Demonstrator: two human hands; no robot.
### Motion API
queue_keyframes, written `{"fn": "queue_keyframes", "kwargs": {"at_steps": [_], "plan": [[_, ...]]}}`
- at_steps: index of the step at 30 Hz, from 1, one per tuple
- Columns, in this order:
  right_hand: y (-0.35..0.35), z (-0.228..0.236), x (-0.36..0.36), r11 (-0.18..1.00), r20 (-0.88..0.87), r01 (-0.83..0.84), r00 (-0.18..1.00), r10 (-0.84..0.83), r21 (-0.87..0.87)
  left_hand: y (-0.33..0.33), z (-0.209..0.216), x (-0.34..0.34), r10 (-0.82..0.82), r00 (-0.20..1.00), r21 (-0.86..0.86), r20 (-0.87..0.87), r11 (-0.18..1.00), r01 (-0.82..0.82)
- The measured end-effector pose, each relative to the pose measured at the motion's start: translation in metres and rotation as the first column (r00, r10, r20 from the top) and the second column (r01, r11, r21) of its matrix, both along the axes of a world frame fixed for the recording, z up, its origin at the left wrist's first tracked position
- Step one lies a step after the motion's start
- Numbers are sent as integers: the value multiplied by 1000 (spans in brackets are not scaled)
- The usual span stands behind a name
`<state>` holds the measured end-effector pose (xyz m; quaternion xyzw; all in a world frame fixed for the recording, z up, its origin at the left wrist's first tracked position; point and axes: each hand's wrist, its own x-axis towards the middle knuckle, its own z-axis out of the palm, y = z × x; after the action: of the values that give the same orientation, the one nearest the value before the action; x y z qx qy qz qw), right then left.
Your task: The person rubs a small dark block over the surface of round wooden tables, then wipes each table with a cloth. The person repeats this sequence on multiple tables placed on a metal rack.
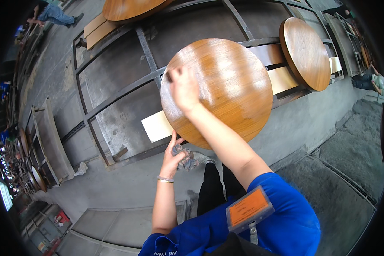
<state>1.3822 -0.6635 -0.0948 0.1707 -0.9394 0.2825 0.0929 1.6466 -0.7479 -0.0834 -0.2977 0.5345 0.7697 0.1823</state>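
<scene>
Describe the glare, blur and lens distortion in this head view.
Head view: bright glare streaks across the glossy round wooden tabletop; the right hand on it is slightly motion-blurred, the left hand at its edge is sharper; fisheye bends the metal rack bars, with black vignette at the corners.

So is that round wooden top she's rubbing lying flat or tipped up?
Flat, or nearly: the round wooden top rests face-up on the metal frame, with the right hand pressed on its glossy surface. The left hand steadies its near edge.
</scene>
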Motion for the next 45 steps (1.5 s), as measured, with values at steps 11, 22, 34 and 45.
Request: {"fn": "queue_keyframes", "kwargs": {"at_steps": [11, 22, 34, 45], "plan": [[52, -22, -99, 947, -60, 319, 945, -321, -31, 2, -5, -1, 36, 999, -75, 13, 997, -35], [115, -10, -115, 877, -45, 480, 875, -481, -28, 9, -4, 0, 84, 996, -68, 0, 994, -83], [113, -4, -37, 943, -50, 321, 944, -326, -87, 14, 8, -9, 137, 990, -42, 36, 990, -136], [57, 0, 37, 974, 45, 171, 985, -166, -149, 10, 6, -8, 107, 993, -92, 45, 990, -103]]}}
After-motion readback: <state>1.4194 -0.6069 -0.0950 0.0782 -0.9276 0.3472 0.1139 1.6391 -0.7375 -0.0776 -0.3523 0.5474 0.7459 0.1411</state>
